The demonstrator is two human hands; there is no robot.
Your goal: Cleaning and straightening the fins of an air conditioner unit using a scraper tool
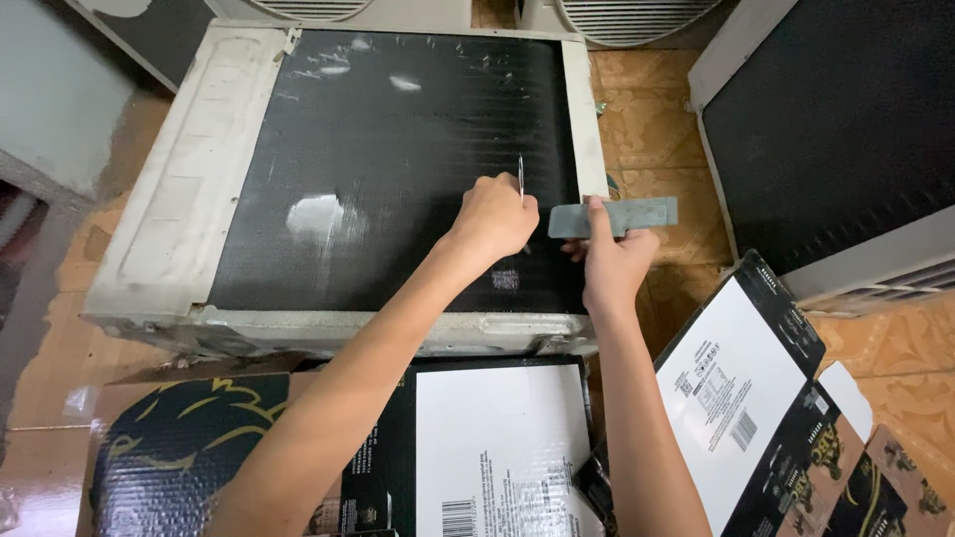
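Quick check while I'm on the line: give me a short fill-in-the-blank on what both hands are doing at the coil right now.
1. The left hand holds a thin metal ____ upright over the black fin panel.
2. The right hand holds a flat grey ____ by one end.
3. Both hands work near the panel's ____ edge.
4. Flattened ____ boxes lie on the floor below the unit.

Missing words: pick; comb; right; cardboard
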